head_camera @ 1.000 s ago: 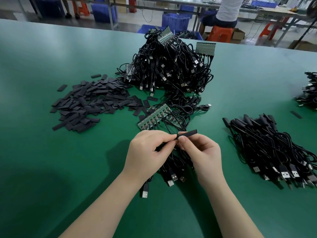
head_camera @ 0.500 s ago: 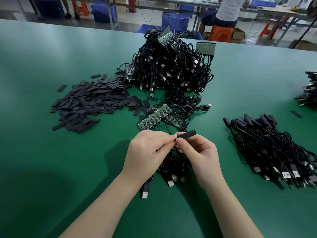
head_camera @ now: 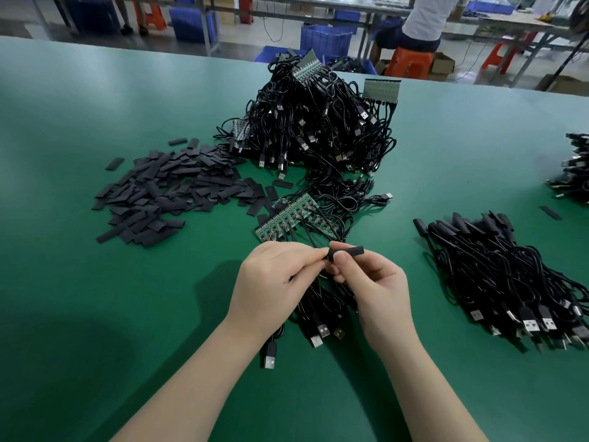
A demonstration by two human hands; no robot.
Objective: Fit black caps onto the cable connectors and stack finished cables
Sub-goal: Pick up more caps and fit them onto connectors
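Between hands (head_camera: 277,275) (head_camera: 376,282), cap (head_camera: 349,251); connector seemingly hidden.

Your right hand (head_camera: 379,291) pinches a black cap (head_camera: 350,251). Your left hand (head_camera: 274,282) pinches the cable (head_camera: 322,301) at its end, over the green table (head_camera: 95,314).

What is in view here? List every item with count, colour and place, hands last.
loose caps: a heap, too many to count, black, left of centre on the table.
uncapped cables: one big tangled pile, black, far centre.
circuit strip: one near the hands, green, with cables attached; more strips in the pile.
finished cables: one stack, black, right side.
another cable pile: black, far right edge, cut off.
table: one, green.
crates: several, blue, on the floor behind.
stools: several, orange, behind.
left hand: pinches the cable end.
right hand: pinches a black cap.
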